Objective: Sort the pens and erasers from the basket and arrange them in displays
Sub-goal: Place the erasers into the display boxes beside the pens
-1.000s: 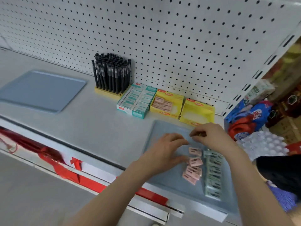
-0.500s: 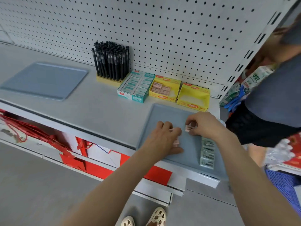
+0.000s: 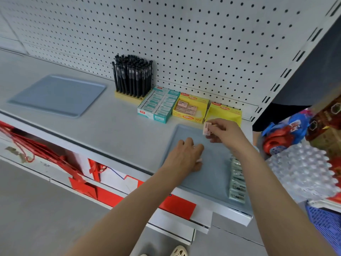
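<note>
Grey shelf [image 3: 110, 130] is carrying all items, w/ pegboard [image 3: 184, 43] rising behind it. Blue tray [image 3: 57, 95] is lying flat at far L, well apart from the rest. Yellow pen stand [image 3: 127, 97] w/ black pens [image 3: 132, 74] is standing upright near the back. Teal eraser box [image 3: 158, 117] is sitting just R of it, then yellow box [image 3: 188, 117], then 2nd yellow box [image 3: 224, 111], all side by side in a row. 2nd blue tray [image 3: 215, 174] is lying front R, in front of the yellow boxes, reaching approx. to the shelf's front edge.
</note>
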{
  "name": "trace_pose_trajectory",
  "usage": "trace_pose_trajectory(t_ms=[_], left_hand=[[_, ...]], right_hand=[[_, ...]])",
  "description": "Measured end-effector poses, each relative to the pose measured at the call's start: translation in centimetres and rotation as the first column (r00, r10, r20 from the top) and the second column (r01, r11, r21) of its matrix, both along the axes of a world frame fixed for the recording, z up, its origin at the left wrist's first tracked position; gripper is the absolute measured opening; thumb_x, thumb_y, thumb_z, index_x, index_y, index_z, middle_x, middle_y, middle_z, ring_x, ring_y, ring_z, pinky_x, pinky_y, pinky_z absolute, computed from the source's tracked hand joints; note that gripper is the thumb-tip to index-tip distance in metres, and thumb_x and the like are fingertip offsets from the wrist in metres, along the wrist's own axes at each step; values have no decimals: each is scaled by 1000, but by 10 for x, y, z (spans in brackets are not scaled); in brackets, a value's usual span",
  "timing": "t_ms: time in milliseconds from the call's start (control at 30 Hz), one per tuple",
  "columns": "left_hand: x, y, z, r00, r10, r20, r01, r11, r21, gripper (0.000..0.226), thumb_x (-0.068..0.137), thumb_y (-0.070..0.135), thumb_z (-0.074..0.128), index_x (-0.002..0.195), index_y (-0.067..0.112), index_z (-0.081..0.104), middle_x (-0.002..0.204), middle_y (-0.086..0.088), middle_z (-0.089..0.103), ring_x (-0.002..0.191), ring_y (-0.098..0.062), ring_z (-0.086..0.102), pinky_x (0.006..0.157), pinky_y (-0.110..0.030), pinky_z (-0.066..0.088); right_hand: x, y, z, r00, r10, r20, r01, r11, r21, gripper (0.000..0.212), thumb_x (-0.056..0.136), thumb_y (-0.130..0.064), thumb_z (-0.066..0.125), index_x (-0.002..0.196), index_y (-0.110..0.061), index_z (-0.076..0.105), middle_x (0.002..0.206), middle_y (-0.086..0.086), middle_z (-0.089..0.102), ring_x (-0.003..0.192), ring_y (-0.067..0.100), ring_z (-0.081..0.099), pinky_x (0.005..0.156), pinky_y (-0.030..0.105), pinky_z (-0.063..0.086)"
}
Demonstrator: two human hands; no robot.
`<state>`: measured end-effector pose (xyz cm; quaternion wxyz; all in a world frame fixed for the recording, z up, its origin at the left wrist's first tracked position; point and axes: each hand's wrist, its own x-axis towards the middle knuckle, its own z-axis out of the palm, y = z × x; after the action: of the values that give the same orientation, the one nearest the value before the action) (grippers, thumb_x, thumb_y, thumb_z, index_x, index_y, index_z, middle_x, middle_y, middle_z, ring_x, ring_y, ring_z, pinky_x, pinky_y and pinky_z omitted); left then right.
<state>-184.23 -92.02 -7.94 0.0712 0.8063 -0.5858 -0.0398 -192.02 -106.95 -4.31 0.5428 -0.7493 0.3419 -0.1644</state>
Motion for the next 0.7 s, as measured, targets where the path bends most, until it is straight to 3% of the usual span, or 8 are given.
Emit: trace_pose_trajectory(t_ms=[133, 233, 333, 467, 600, 700], left_hand=[[9, -7, 1, 998, 7, -56, -13, 994, -111, 30, 89, 20, 57, 114, 8, 47, 115, -17, 41, 88, -35, 52, 63, -38, 33], [18, -13, -1, 991, -14, -131, -12, 980, -198, 25, 87, 11, 59, 110, 8, 50, 112, -16, 45, 81, -38, 56, 63, -42, 42], [28, -18, 2, 942, 69, -330, -173, 939, -298, 23, 88, 20, 63, 109, 20, 53, 111, -6, 46, 87, -31, 57, 70, -41, 52], [57, -28, 22, 727, 84, -681, -402, 856, -323, 25, 85, 26, 72, 105, 31, 58, 106, 1, 47, 85, -18, 58, 45, -26, 55], [93, -30, 36, 477, 46, -878, -513, 825, -235, 22, 80, 19, 77, 96, 16, 62, 91, -3, 62, 64, -9, 56, 46, -22, 50], [120, -31, 42, 305, 14, -952, -563, 809, -168, 18, 84, 23, 74, 91, 14, 60, 87, -6, 65, 66, -12, 56, 49, -22, 47]], right_hand=[[7, -12, 3, 995, 33, 93, -47, 988, 149, 28, 91, 1, 62, 115, -12, 65, 91, 15, 70, 77, 19, 70, 64, 20, 55], [14, -22, 7, 995, 18, 102, -37, 982, 186, 29, 88, 0, 65, 114, -13, 66, 92, 14, 71, 75, 16, 69, 61, 19, 53], [24, -32, 12, 994, -19, 106, -9, 967, 253, 28, 88, 1, 65, 113, -14, 67, 93, 14, 71, 75, 17, 68, 59, 20, 52], [38, -45, 17, 992, -62, 108, 30, 961, 277, 29, 88, 1, 64, 111, -16, 68, 89, 9, 70, 71, 15, 68, 58, 20, 52], [58, -52, 14, 991, -115, 70, 101, 980, 172, 29, 87, -2, 65, 113, -13, 67, 93, 8, 69, 76, 14, 62, 62, 23, 48], [77, -53, 8, 993, -117, -22, 115, 990, -81, 22, 89, -10, 64, 109, -19, 67, 89, 1, 68, 79, 18, 65, 68, 29, 53]])
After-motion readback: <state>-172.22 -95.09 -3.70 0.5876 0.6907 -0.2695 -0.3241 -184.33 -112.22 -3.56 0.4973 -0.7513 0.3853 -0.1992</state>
